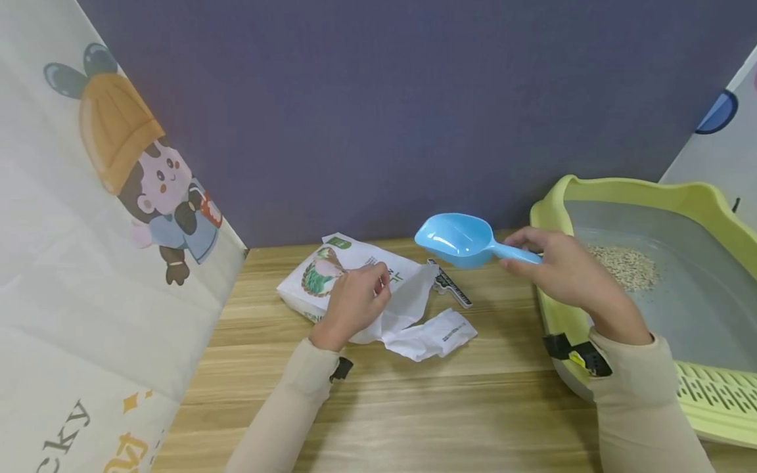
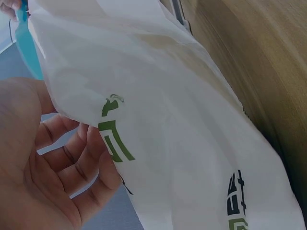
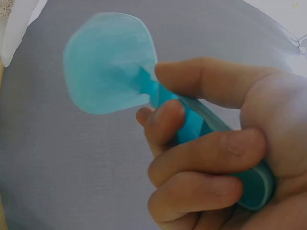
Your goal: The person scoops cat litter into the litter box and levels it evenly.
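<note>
A white printed bag [image 1: 307,272] lies on the wooden table, its torn top flap spread toward the right. My left hand [image 1: 357,299] is over the bag and pinches the edge of its film; in the left wrist view the thumb and curled fingers [image 2: 72,158] meet that edge. My right hand [image 1: 558,266] grips a light-blue scoop [image 1: 458,236] by its handle. The bowl of the scoop points left, in the air to the right of the bag, and no material shows in it. In the right wrist view, fingers [image 3: 206,153] wrap round the scoop's handle.
To the right stands a litter box [image 1: 552,210] with a yellow-green rim and a small heap of pale pellets [image 1: 627,268] on its grey floor. A small dark-and-white comb-like strip [image 1: 455,289] lies beside the bag. A dark blue wall panel [image 1: 384,118] rises behind the table.
</note>
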Demonstrator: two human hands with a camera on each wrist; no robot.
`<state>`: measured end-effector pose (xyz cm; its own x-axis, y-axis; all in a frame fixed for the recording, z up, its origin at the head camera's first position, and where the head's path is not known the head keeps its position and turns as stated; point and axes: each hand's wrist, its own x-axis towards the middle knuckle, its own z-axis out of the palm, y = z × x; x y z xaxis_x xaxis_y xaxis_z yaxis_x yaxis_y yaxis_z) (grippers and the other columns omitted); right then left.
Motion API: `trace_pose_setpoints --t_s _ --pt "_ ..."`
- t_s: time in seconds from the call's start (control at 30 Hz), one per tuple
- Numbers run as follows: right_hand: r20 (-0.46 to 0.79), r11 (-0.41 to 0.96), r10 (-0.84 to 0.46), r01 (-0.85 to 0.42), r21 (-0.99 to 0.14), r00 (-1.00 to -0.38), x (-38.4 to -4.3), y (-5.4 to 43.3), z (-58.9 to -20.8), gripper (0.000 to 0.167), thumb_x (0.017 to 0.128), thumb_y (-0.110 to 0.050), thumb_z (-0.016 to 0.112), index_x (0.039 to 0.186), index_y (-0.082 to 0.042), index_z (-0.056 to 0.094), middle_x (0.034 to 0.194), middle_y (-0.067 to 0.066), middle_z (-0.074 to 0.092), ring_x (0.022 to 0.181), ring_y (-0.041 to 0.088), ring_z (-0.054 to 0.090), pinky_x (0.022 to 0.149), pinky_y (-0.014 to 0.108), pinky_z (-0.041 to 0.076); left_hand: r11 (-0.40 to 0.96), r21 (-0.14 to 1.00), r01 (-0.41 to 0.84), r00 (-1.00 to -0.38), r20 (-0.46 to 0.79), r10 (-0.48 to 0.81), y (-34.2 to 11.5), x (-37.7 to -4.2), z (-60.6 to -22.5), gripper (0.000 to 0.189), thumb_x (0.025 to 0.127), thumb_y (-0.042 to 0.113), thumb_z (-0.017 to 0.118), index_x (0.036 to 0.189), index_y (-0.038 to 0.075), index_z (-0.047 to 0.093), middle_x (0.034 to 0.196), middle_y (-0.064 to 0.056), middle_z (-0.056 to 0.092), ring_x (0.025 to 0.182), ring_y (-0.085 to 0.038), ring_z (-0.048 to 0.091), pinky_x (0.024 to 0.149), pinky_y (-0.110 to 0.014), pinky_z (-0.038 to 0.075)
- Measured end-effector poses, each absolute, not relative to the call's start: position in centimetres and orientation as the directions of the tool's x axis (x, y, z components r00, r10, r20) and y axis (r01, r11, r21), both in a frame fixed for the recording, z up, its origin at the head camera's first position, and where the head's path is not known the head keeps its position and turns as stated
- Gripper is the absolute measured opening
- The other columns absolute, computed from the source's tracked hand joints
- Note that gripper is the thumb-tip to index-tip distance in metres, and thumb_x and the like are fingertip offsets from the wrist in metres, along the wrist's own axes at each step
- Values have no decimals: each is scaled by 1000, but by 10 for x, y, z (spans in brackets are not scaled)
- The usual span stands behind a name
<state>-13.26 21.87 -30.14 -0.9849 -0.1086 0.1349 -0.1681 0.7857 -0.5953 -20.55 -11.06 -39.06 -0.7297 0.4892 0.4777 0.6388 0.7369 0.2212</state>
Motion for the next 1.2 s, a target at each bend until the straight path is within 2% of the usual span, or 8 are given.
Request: trace_pose_setpoints --t_s 0.23,0.43,0.57,0.67,0.9,1.2 --pt "125 796 -159 -202 -571 -979 -127 224 -301 29 96 -35 69 112 -11 68 103 6 72 96 25 61 77 37 45 732 225 643 -725 486 487 -111 -205 -390 9 86 11 67 83 18 62 74 7 64 58 -8 55 53 -27 43" --pt "73 819 -182 -192 -540 -981 -121 231 -299 27 96 -36 70 111 -14 69 94 1 69 84 21 55 69 34 42 728 226 647 -720 494 487 -111 -205 -390 10 86 11 67 83 18 62 74 7 64 58 -7 53 52 -26 42" --pt "49 827 -232 -223 -516 -972 -121 228 -301 20 94 -29 73 108 -15 70 88 -2 68 77 17 52 64 30 41 723 220 655 -709 509 487 -111 -205 -389 10 85 10 67 82 18 61 73 7 63 57 -8 53 52 -26 42" --pt "58 824 -280 -271 -498 -958 -123 223 -303 18 91 -23 75 106 -14 72 84 -4 67 73 14 51 63 28 42 722 221 656 -708 513 486 -111 -204 -388 10 85 10 67 82 18 61 73 6 64 57 -9 54 51 -27 42" --pt "50 815 -323 -304 -493 -945 -132 202 -314 18 90 -22 76 103 -10 74 77 -5 65 65 12 51 60 29 43 724 224 652 -710 514 481 -111 -203 -385 9 86 10 67 83 17 61 74 6 63 56 -10 53 51 -28 42" --pt "38 822 -292 -271 -502 -956 -147 172 -337 12 89 -20 75 97 -10 74 82 0 70 66 14 53 62 30 42 720 226 656 -706 520 480 -111 -203 -385 10 86 11 66 83 18 60 74 6 63 57 -10 53 52 -28 42"
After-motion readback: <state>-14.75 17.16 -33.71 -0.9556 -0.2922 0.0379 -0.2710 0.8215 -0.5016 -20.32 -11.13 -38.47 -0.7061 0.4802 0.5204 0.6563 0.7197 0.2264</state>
